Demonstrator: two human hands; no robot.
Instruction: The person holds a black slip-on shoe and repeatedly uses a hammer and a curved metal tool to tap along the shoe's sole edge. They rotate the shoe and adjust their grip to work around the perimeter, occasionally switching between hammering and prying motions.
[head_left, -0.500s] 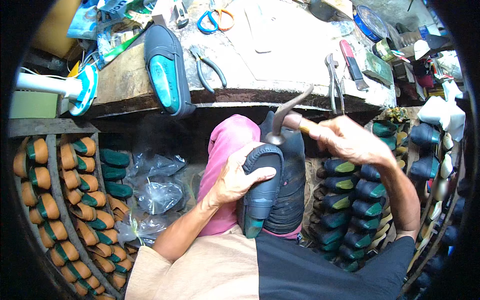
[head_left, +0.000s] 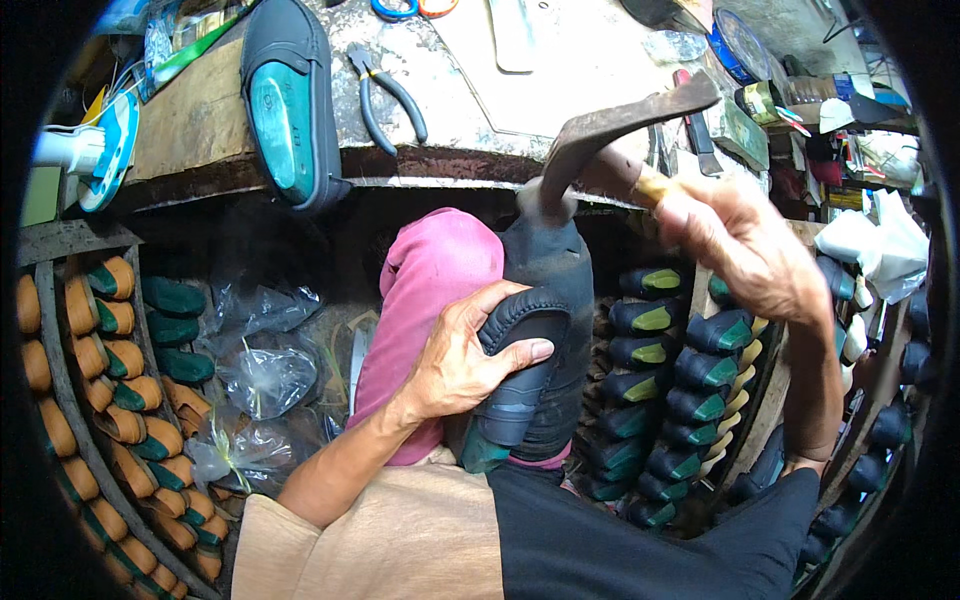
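Note:
A dark navy shoe point(head_left: 528, 375) rests on my lap, its rounded stitched end pointing away from me and a green part showing at the near end. My left hand point(head_left: 455, 355) is wrapped round it from the left, thumb lying across the top. Raised above and to the right of the shoe, a hammer point(head_left: 622, 132) with a dark curved head is gripped by its handle in my right hand point(head_left: 750, 245). The hammer's striking face is apart from the shoe and slightly blurred.
Ahead, a worn workbench point(head_left: 450, 165) carries a finished-looking navy shoe point(head_left: 290, 115), cutting pliers point(head_left: 385, 100) and a red-handled knife point(head_left: 700, 130). Racks of orange shoes point(head_left: 125, 360) stand left, dark shoes point(head_left: 705, 375) right. Clear plastic bags point(head_left: 265, 380) lie beside my leg.
My right hand has lifted the hammer away from the shoe, up and to the right. My left hand keeps its hold. The whole view has shifted a little.

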